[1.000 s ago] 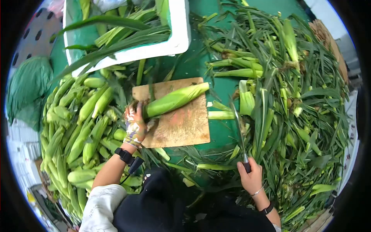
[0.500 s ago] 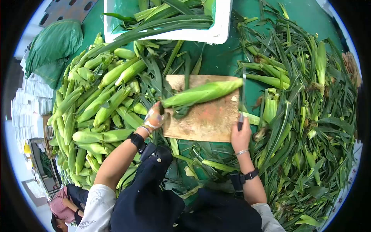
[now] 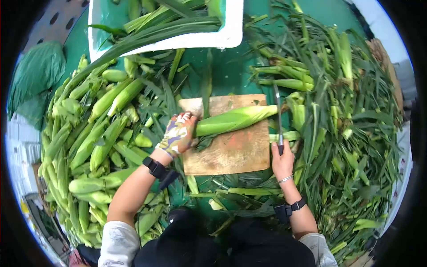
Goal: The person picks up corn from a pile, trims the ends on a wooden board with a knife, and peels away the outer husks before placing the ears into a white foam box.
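Note:
An ear of corn in its green husk (image 3: pixel 235 120) lies across the wooden cutting board (image 3: pixel 222 162), its pale end to the right. My left hand (image 3: pixel 178 134), in a camouflage-patterned glove, is closed around the ear's left end. Bare and wrapped around a dark handle, my right hand (image 3: pixel 282 162) holds a knife (image 3: pixel 279 109) beside the board's right edge. The knife's blade points away from me, upright across the ear's pale right end; whether it touches cannot be told. A leaf strip hangs under the ear by the glove.
Husked-green corn ears (image 3: pixel 100 140) are piled on the left. Cut leaves and stalks (image 3: pixel 351 151) heap up on the right. Beyond the board stands a white foam box (image 3: pixel 231 38) with leaves and ears inside. A green sack (image 3: pixel 38 73) sits at the far left.
My left hand has moved up onto the ear's left end and covers more of it. Against the board, the ear's right end has dropped slightly. The whole view has shifted.

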### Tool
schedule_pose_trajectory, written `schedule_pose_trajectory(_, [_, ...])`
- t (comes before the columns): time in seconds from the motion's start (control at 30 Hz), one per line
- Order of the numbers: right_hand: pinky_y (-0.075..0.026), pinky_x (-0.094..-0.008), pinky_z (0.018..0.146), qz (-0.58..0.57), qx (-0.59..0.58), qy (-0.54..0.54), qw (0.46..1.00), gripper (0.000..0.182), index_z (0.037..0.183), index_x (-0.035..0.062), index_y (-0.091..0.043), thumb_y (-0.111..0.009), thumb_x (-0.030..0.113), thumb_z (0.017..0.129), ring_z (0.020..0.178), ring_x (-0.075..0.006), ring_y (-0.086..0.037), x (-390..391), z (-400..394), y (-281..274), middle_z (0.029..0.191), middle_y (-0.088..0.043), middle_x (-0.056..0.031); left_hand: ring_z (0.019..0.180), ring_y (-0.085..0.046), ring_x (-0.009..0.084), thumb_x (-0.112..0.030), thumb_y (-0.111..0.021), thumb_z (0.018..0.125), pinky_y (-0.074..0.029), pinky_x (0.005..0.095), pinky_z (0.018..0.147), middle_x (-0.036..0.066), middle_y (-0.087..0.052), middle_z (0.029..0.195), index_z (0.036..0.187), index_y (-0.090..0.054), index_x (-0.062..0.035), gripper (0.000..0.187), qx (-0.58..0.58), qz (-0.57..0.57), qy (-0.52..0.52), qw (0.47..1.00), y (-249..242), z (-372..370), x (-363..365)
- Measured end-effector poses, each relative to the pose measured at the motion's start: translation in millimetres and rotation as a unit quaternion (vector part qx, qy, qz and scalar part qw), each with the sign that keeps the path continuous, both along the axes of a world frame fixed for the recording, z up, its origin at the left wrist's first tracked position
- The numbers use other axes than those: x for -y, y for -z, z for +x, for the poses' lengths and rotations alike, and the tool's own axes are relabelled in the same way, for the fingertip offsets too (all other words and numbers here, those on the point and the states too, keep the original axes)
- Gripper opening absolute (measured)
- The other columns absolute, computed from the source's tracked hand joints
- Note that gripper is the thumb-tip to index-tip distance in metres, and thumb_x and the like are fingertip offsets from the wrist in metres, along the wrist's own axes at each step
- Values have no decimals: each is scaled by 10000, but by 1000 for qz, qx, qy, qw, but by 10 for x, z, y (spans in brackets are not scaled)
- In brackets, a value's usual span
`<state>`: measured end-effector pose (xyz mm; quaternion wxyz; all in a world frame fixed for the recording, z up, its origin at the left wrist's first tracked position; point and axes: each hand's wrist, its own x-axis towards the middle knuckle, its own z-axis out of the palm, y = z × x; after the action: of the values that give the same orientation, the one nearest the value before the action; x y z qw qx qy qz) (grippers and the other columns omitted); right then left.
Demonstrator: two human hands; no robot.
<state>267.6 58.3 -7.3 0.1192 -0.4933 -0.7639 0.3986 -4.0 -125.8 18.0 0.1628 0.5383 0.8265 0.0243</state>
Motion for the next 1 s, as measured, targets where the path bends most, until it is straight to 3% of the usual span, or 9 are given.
schedule_pose_trajectory(0.23, [-313, -191, 430, 6, -237, 9, 971, 233, 854, 70, -444, -465, 253, 996, 478, -36, -392, 106, 38, -904, 601, -434, 29, 958, -581, 345, -247, -721, 697, -397, 445, 899, 163, -617, 955, 1157, -529, -58, 533, 18, 4, 62, 998, -51, -95, 262])
schedule_pose_trajectory(0.37, [-358, -235, 439, 33, -513, 20, 858, 337, 867, 17, -435, -498, 333, 965, 489, -99, -389, 295, -121, -1088, 656, -446, -42, 971, -569, 343, -218, -718, 692, -405, 430, 893, 164, -608, 981, 1124, -539, -49, 498, 37, 26, 54, 998, -226, -46, 372])
schedule_pose_trajectory(0.47, [-418, -295, 453, 82, -62, -55, 993, 347, 840, 15, -498, -488, 335, 972, 497, -154, -502, 512, 222, -358, 581, -519, -54, 990, -559, 360, -185, -711, 701, -415, 428, 891, 179, -601, 1019, 1127, -544, -41, 480, 47, 60, 44, 996, -158, -74, 577])
schedule_pose_trajectory(0.5, [-418, -295, 453, 86, -64, -57, 993, 347, 840, 15, -498, -488, 335, 972, 497, -154, -502, 555, 362, -192, 581, -519, -54, 984, -560, 367, -177, -708, 703, -420, 434, 892, 180, -603, 1021, 1126, -552, -32, 473, 64, 86, 15, 994, -205, -55, 659])
schedule_pose_trajectory(0.57, [-445, -433, 543, -84, 31, 0, 996, 418, 775, -35, -535, -548, 350, 935, 613, -381, -605, 533, 557, -46, 616, -568, -228, 943, -581, 389, -182, -719, 716, -455, 436, 858, 204, -626, 1004, 1094, -590, 13, 445, 94, 162, -26, 982, -188, -40, 908])
schedule_pose_trajectory(0.67, [-433, -410, 519, 4, 86, 35, 996, 417, 767, -16, -576, -554, 366, 932, 529, -292, -569, 305, 700, -175, 581, -560, -171, 699, -649, 362, -214, -701, 767, -507, 390, 631, 223, -654, 764, 936, -644, 55, 323, 261, 180, -241, 917, -206, 376, 1172])
schedule_pose_trajectory(0.8, [-341, -244, 431, -87, -177, 93, 976, 298, 810, 30, -542, -530, 282, 969, 469, -52, -439, 229, 287, -819, 548, -479, 23, 686, -640, 383, -188, -703, 756, -492, 411, 615, 231, -648, 746, 923, -637, 52, 300, 239, 183, -258, 918, -198, 960, 963])
schedule_pose_trajectory(0.93, [-361, -249, 425, -15, -374, -8, 927, 278, 866, 26, -534, -535, 288, 959, 469, -71, -464, 235, -93, -1109, 563, -505, 15, 800, -611, 422, -140, -707, 695, -495, 452, 726, 235, -639, 843, 995, -620, 5, 345, 157, 224, -113, 955, 43, 772, 961])
schedule_pose_trajectory(1.0, [-457, -320, 503, 80, -251, -115, 958, 317, 939, -27, -564, -543, 290, 941, 521, -197, -591, 259, -37, -825, 583, -572, -122, 818, -606, 431, -130, -705, 689, -492, 465, 733, 237, -639, 871, 1026, -608, 4, 376, 158, 184, -106, 964, -81, 669, 955])
